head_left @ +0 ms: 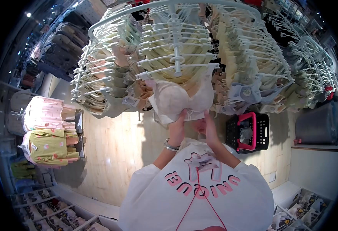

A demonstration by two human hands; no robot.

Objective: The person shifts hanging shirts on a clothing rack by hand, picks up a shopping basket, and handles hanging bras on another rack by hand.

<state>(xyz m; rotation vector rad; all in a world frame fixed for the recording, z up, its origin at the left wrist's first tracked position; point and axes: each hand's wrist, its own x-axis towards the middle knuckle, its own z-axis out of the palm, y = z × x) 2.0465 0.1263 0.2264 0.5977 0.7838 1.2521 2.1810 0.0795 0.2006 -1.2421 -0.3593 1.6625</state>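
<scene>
A pale pink bra [182, 98] hangs from a white hanger at the front of the middle rack arm. My left hand [177, 125], with a bracelet at the wrist, is at its lower edge, the thumb and fingers closed on the band near the centre. Beside it my right hand [206, 125] is raised near the bra's lower right edge, its fingers stretched out and apart from the left hand. A white paper tag [130, 101] hangs on a garment to the left of the bra.
Dense rows of bras hang on the pale rack [176, 38] on both sides. A black basket [259, 133] with a pink handle stands on the floor at right. Pyjamas [47, 146] hang at left. Compartment trays line the lower corners.
</scene>
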